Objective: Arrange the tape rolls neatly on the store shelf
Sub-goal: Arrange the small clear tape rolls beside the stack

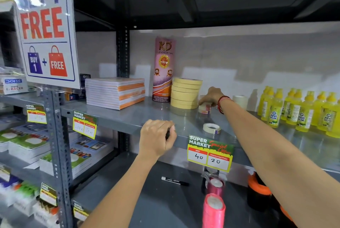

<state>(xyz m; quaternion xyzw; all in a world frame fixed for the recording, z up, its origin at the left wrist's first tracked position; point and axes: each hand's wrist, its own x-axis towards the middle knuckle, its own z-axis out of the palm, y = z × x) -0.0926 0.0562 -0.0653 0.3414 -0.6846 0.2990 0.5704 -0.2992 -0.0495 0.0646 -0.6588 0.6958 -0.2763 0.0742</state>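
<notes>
The left hand (157,138) rested clenched on the shelf (117,115) edge, empty as far as visible. Beyond a loose tape roll (212,128), the right hand (211,97) gripped a small roll stack (204,108) beside the masking tape pile (185,93); a nudge could topple either.

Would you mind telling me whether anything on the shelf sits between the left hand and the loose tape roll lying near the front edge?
Nothing visible does. The left hand grips the shelf edge, and only bare shelf surface separates it from the loose tape roll lying flat to its right. The right hand is busy farther back.
</notes>
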